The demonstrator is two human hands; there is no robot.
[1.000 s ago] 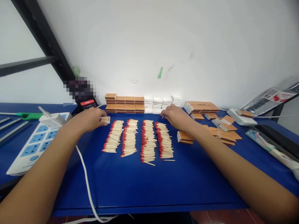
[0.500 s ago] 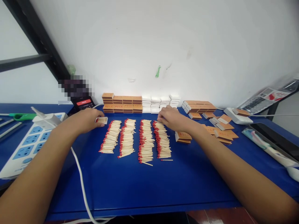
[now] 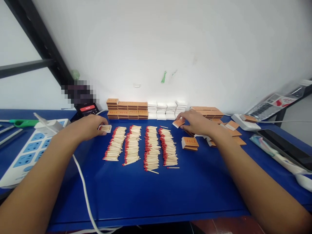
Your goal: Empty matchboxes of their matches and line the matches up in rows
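Note:
My left hand (image 3: 94, 126) is closed on the edge of a small white matchbox tray (image 3: 108, 129) with matches lying in it. My right hand (image 3: 196, 121) pinches an orange matchbox (image 3: 179, 123) with a pale end, just beyond the rightmost row of matches; whether anything is inside cannot be seen. Between the hands lie rows of red-tipped matches (image 3: 152, 146), spread on the blue table (image 3: 136, 198). Close to my right wrist sits a short stack of orange matchboxes (image 3: 190, 143).
Stacked orange matchboxes (image 3: 128, 113) and white trays (image 3: 167, 111) line the wall. More orange boxes (image 3: 207, 111) stand and lie at right, beside a dark phone (image 3: 285, 146). A power strip (image 3: 26, 159) and white cable (image 3: 84, 185) are at left.
My right hand has moved right from the top of the rightmost match row and now pinches an orange matchbox. My left hand stays at the tray, with barely any shift.

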